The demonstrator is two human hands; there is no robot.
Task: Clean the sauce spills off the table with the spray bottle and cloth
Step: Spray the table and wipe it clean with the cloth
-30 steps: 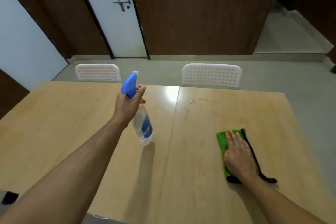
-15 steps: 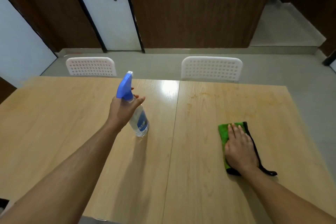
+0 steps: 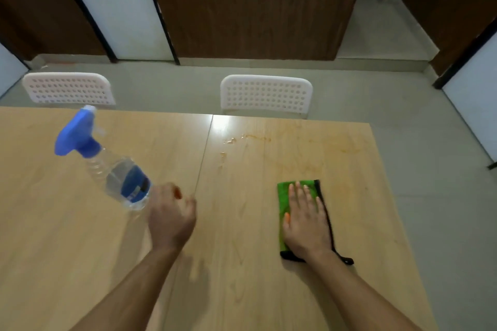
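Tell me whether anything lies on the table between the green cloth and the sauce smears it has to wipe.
Nothing visible does. The green cloth lies flat under the right hand, and the table between it and the sauce smears farther away is bare wood. The spray bottle stands off to the left.

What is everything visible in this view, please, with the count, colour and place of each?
spray bottle: one, clear with blue head and label, standing on the table's left half
cloth: one, green with black edging, on the table's right half
sauce spills: orange smears and wet droplets, far right half of the table
table: light wood, seam down the middle
chairs: two, white, perforated backs, beyond the table's far edge
door: one, white, far wall
left hand: beside the bottle's base, blurred, holding nothing
right hand: flat on the cloth
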